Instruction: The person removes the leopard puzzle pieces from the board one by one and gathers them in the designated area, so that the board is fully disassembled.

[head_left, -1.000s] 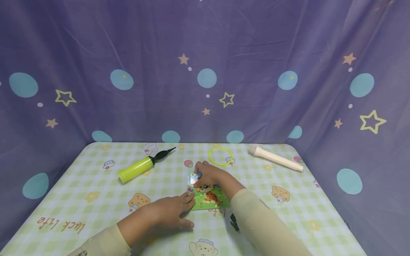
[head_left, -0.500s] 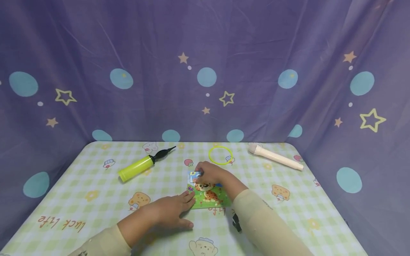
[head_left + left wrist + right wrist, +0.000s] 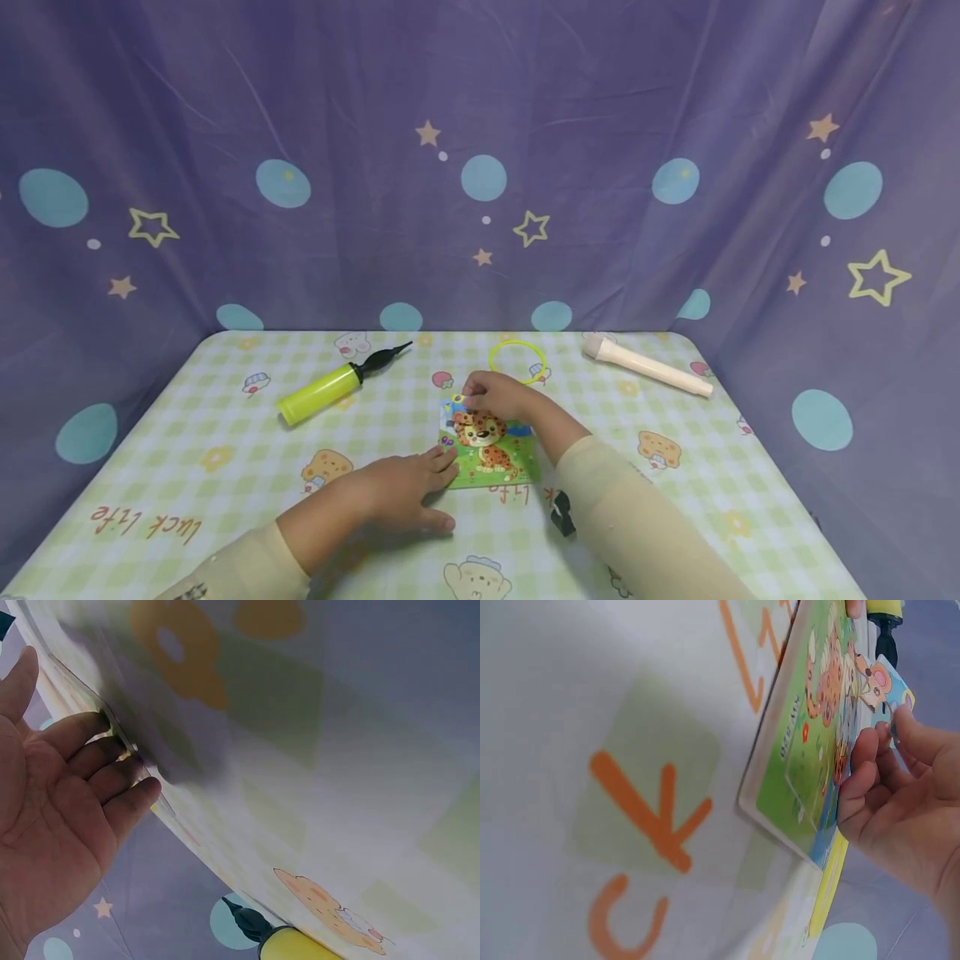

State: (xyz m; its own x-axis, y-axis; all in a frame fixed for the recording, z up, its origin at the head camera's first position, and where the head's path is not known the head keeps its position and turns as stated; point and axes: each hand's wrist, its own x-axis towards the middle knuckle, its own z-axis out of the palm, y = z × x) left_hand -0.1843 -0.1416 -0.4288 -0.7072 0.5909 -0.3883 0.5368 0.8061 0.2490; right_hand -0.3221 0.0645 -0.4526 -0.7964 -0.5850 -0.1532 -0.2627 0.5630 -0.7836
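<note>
A jigsaw puzzle board (image 3: 483, 477) with a spotted cartoon leopard on green grass lies flat at the middle of the table. My left hand (image 3: 408, 493) rests at its left edge, fingers straight, fingertips on the border. Thumb and fingers of my right hand (image 3: 498, 395) pinch a puzzle piece (image 3: 881, 686) over the board's far left corner. In the right wrist view that piece, showing a pink-and-orange ear and blue sky, stands tilted up from the board. Straight fingers (image 3: 124, 776) of the left hand reach the board's edge in the left wrist view.
A yellow balloon pump (image 3: 321, 395) with a black nozzle lies at the back left. Behind the right hand is a thin yellow ring (image 3: 491, 358). A pale microphone-shaped stick (image 3: 652, 370) lies at the back right. A purple curtain (image 3: 480, 100) hangs behind the table.
My right hand has drawn slightly away from me and to the right, lifting the puzzle piece at the corner. More of the leopard's head shows now. The left hand has stayed in place.
</note>
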